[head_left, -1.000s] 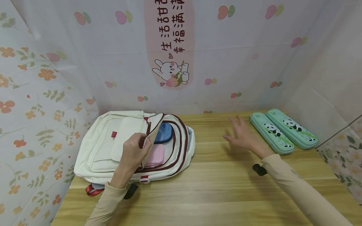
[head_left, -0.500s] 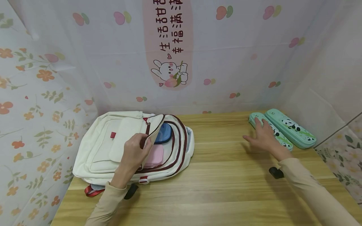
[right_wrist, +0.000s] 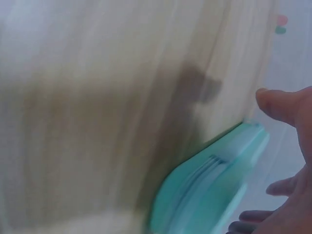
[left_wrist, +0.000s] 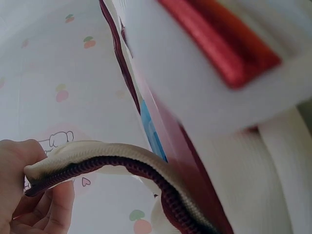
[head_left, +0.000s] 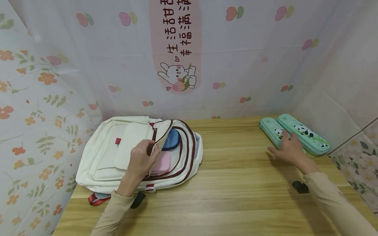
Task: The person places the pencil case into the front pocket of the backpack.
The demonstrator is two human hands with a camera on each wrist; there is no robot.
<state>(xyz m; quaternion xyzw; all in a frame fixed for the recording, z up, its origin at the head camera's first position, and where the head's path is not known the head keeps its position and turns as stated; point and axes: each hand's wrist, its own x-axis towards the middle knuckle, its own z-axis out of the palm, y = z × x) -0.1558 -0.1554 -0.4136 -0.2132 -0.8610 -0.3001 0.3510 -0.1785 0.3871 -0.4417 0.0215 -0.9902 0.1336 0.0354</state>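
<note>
A white backpack [head_left: 106, 154] lies on the table at the left, its front compartment unzipped. My left hand [head_left: 141, 159] pinches the zippered edge of the flap [left_wrist: 112, 153] and holds it up. Inside the compartment are a blue case [head_left: 171, 139] and a pink box [head_left: 162, 162]. At the right, my right hand [head_left: 290, 149] hovers over the nearer mint-green pencil case [head_left: 271, 127], which has a panda print and is partly hidden by the hand. In the right wrist view, the thumb stands apart from the fingers above the case [right_wrist: 209, 180], with nothing held.
A second mint-green panda pencil case [head_left: 305, 134] lies alongside, near the right wall. Patterned white cloth [head_left: 236, 65] hangs behind and beside the wooden table [head_left: 224, 196]. A red strap loop [head_left: 97, 199] sticks out under the backpack.
My right hand has moved right, from the bare tabletop to above the nearer pencil case. The left hand keeps holding the backpack flap in the same place.
</note>
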